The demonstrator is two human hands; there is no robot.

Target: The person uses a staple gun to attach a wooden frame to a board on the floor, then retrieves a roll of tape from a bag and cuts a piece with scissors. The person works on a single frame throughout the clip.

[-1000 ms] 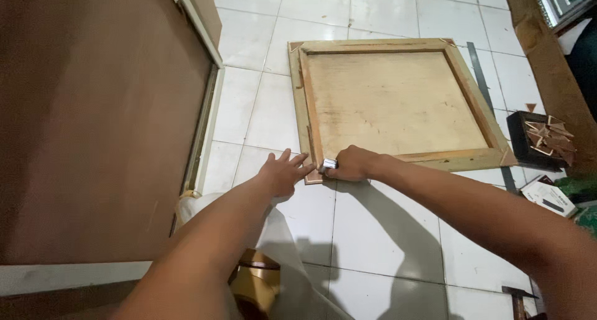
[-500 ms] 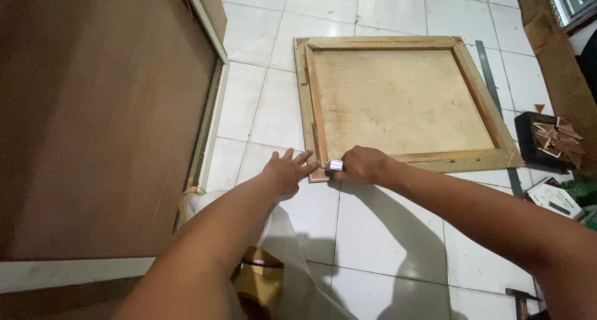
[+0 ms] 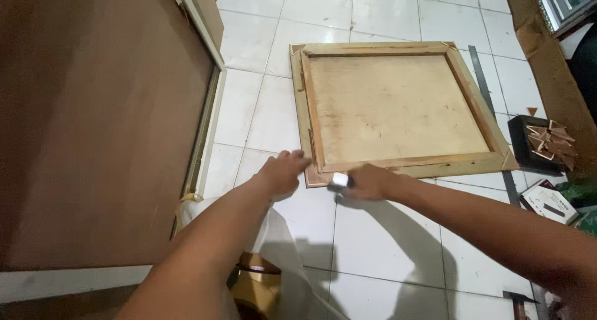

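On the white tiled floor lies a square pale wooden frame, back up. The left hand rests flat-fingered at its near left corner; the right hand grips a small white block against the frame's near edge.

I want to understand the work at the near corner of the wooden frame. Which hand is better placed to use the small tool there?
Probably the right hand: it already holds the small silver tool at the wooden frame's near edge. The left hand lies flat, steadying the corner.
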